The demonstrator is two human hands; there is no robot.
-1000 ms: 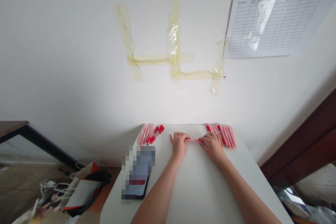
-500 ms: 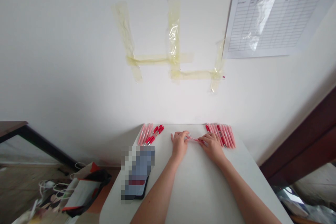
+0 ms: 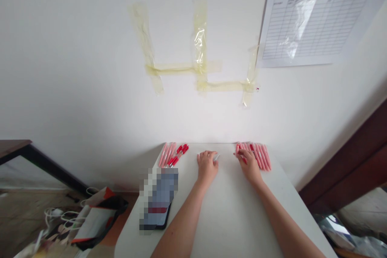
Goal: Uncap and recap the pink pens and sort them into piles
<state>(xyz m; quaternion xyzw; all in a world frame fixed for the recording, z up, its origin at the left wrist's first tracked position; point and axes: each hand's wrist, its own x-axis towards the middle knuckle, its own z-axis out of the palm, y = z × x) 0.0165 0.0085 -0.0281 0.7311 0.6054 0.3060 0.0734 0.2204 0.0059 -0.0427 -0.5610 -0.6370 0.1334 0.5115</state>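
My left hand point(image 3: 207, 165) rests over the middle of the white table point(image 3: 223, 209), thumb and fingers closed on a small whitish, see-through piece point(image 3: 216, 156) whose kind I cannot make out. To its right, my right hand point(image 3: 250, 164) pinches a pink pen point(image 3: 237, 149) at the near end of a row of pink pens point(image 3: 266, 157). Some red pens show in that row, and the hand partly covers it. Left of my left hand lie several pink pens point(image 3: 165, 155) side by side, and beside them red pens point(image 3: 179, 154) in a looser pile.
A phone point(image 3: 160, 199) with a blurred screen lies on the table's left side. The white wall point(image 3: 102, 88) rises behind, with yellowed tape point(image 3: 199, 48) and a printed sheet point(image 3: 314, 28). Bags and cables point(image 3: 90, 221) sit low at left; dark red wood point(image 3: 341, 169) stands at right.
My hands have come apart from the slim pinkish thing held between them. The right one has moved slightly right to the pen row with a pink pen; my left hand stays in place.
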